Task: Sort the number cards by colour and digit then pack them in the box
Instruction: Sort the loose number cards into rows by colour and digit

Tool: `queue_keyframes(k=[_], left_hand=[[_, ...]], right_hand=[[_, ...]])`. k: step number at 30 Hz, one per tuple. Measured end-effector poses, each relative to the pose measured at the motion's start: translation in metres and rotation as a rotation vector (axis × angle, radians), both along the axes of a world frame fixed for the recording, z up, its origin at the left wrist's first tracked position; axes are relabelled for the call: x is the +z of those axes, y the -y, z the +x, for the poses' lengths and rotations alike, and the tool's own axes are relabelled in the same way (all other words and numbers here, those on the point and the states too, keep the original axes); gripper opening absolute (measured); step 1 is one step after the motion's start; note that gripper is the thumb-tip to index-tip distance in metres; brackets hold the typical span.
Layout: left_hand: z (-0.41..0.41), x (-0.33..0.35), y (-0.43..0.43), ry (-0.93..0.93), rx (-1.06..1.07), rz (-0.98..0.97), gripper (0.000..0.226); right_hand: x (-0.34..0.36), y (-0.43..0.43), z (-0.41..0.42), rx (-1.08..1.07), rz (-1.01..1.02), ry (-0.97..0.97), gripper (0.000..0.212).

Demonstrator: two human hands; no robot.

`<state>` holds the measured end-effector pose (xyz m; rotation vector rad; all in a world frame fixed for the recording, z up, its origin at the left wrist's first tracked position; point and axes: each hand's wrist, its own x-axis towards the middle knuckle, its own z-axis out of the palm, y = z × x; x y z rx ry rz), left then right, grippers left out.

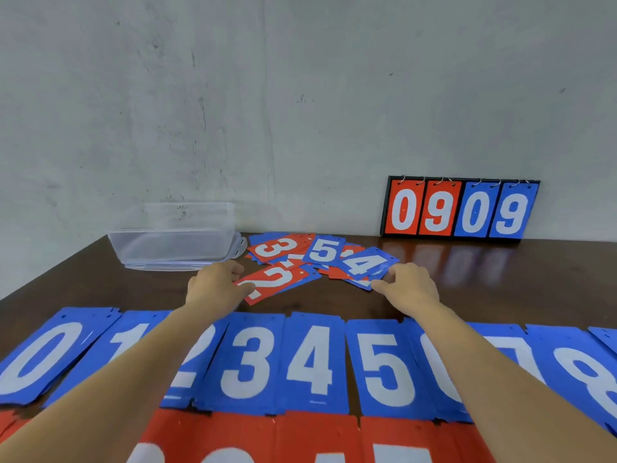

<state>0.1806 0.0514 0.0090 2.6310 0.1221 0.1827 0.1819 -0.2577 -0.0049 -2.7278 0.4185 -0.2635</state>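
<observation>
Head view: the left hand [217, 284] pinches the red 2 card [277, 280] at its near corner. The right hand [412, 287] pinches a blue card [362, 284] under the blue 4 card [365, 264], in the loose pile [322, 252] beside the clear plastic box [173, 243].

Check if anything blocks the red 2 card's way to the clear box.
Nothing visible does. The left hand pinches the red 2 card just right of the clear box; only bare table shows between them, and the box looks open on top.

The box [173, 242] stands left of the loose card pile [325, 250], the scoreboard [457, 208] behind right, sorted rows [310, 362] nearest.
</observation>
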Motion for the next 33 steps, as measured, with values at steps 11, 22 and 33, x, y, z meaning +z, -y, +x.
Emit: queue_keyframes(k=[11,22,33], left_hand=[[0.051,-0.025,-0.007,-0.187,-0.188,0.366,0.091],[0.053,-0.025,-0.006,-0.007,-0.166,0.353,0.059],[0.041,-0.006,-0.005,-0.176,-0.079,-0.006,0.074]], right_hand=[[-0.007,-0.017,0.065,0.103,-0.111,-0.119,0.096],[-0.006,-0.022,0.063,0.130,-0.242,-0.140,0.060],[0.000,-0.016,0.039,0.122,0.144,-0.087,0.059]])
